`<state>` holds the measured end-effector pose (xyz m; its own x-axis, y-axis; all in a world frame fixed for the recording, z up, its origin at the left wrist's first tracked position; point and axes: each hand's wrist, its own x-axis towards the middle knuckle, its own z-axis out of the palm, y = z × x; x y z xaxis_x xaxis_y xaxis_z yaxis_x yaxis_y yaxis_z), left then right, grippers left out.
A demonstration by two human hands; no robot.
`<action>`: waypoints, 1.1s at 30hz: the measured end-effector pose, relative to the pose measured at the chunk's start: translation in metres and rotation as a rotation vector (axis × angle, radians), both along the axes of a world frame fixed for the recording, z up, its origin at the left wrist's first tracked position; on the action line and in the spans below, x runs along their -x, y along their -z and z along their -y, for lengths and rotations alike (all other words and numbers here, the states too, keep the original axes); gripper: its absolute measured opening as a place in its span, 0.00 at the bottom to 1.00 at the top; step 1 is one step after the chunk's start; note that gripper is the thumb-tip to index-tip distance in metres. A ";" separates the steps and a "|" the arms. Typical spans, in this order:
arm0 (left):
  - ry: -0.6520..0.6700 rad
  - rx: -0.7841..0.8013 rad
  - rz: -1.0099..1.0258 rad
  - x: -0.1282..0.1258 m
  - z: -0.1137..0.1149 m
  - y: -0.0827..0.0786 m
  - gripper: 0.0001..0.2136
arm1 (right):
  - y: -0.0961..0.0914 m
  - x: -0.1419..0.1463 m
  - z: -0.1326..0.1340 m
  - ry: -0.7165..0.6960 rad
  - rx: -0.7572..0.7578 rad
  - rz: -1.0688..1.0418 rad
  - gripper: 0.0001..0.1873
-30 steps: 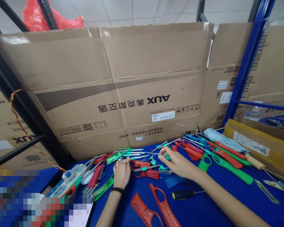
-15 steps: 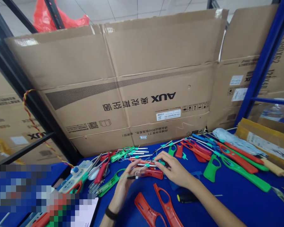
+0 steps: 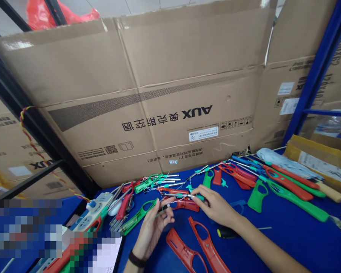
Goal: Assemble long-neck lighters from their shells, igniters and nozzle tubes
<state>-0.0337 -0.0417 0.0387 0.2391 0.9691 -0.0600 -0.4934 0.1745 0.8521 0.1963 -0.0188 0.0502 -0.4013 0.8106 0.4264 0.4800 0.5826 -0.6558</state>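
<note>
My left hand [image 3: 153,226], with a black wristband, pinches a small black-and-white igniter piece [image 3: 167,206] with thin wire; the remaining fingers are loosely curled. To its right, my right hand [image 3: 216,204] has thumb and fingers closed on a thin metal lighter tube [image 3: 187,195] with green at its end. A pale wire runs between the hands. Behind them lies a red lighter casing [image 3: 187,206], partly covered. Two red casing halves, one on the left [image 3: 184,252] and one on the right [image 3: 208,246], lie nearer me. Under my right forearm is a black-and-yellow screwdriver [image 3: 226,232].
Green and red lighters with metal tubes [image 3: 153,184] pile up at the back. More lighters [image 3: 295,197] lie on the right beside a cardboard box [image 3: 324,167]. On the left are a green lighter [image 3: 139,218] and a power strip [image 3: 86,220]. A cardboard wall [image 3: 165,91] closes the back.
My left hand has turned so its palm and curled fingers show, the igniter piece still in it. My right hand has shifted slightly right. The whole view has tilted a little.
</note>
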 end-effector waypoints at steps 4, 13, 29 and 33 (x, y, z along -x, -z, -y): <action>0.016 0.015 0.097 0.006 0.001 -0.002 0.16 | 0.004 0.000 -0.002 -0.020 0.045 -0.046 0.12; -0.228 0.075 -0.073 0.008 0.000 0.004 0.20 | -0.005 -0.002 0.001 -0.120 0.141 -0.061 0.15; -0.431 -0.108 -0.317 0.003 -0.005 0.003 0.19 | -0.001 -0.004 -0.005 -0.223 0.661 -0.213 0.21; -0.473 -0.144 -0.404 0.001 -0.007 0.005 0.17 | -0.004 -0.005 -0.005 -0.236 0.702 -0.194 0.22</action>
